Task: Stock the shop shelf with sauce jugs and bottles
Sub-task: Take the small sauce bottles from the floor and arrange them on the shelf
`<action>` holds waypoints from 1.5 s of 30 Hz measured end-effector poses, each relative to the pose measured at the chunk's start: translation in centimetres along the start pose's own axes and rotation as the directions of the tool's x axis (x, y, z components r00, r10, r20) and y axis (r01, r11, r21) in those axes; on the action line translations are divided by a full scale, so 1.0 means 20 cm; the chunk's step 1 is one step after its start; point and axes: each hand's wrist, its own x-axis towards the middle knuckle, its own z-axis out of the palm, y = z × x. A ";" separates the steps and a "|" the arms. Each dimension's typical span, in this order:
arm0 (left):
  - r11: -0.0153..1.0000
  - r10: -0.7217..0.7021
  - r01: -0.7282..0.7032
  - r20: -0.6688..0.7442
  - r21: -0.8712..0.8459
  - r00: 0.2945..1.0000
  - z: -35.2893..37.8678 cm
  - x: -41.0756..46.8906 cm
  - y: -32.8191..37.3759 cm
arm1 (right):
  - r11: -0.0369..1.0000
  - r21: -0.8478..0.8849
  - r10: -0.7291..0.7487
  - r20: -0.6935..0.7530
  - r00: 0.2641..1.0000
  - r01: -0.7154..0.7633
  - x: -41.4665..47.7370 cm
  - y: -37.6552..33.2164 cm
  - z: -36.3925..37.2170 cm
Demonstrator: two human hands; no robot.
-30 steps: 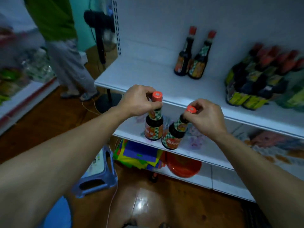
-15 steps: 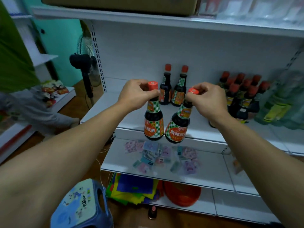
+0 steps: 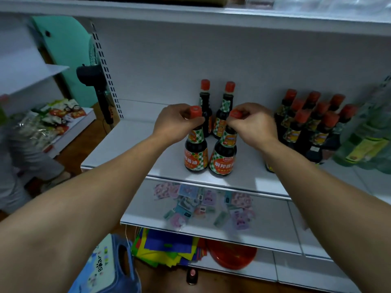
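Observation:
My left hand [image 3: 176, 122] grips the red cap and neck of a dark sauce bottle [image 3: 195, 154] with an orange and green checked label. My right hand [image 3: 252, 125] grips the cap of a second such bottle [image 3: 222, 159], which leans slightly left. Both bottles stand near the front of the white middle shelf [image 3: 131, 142], close together. Behind them two more sauce bottles [image 3: 224, 111] stand by the back wall. A cluster of several red-capped bottles [image 3: 313, 123] fills the shelf to the right.
Large greenish jugs [image 3: 368, 136] stand at the far right. Small packets [image 3: 203, 206] lie on the lower shelf. Below are coloured bags [image 3: 167, 250], a red dish [image 3: 231, 255] and a blue stool [image 3: 105, 269]. A fan [image 3: 93, 77] and a person [image 3: 23, 166] are at left.
Both hands carried the two bottles up and forward from in front of the lower shelf onto the middle shelf, where they now rest in front of the back pair.

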 end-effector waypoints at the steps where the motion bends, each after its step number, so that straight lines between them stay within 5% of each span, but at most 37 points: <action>1: 1.000 -0.011 0.011 -0.005 -0.010 1.000 0.02 0.01 0.00 | 1.000 0.013 -0.018 0.007 1.000 0.018 0.01 0.01 0.01; 9: 0.998 -0.016 0.018 0.032 -0.056 0.999 0.13 -0.05 -0.09 | 0.985 0.171 -0.018 0.105 0.994 -0.001 -0.03 0.13 0.14; 14: 0.990 -0.095 0.107 0.128 -0.092 0.987 0.22 -0.11 -0.25 | 0.984 0.093 0.125 0.247 0.961 -0.152 -0.16 0.30 0.22; 31: 0.945 -0.144 0.161 0.080 -0.286 0.986 0.37 0.13 -0.27 | 0.964 0.113 0.219 0.174 0.960 -0.240 0.11 0.47 0.37; 45: 0.951 -0.138 0.176 0.158 -0.256 0.978 0.40 0.27 -0.33 | 0.945 0.185 0.233 0.199 0.952 -0.270 0.20 0.49 0.43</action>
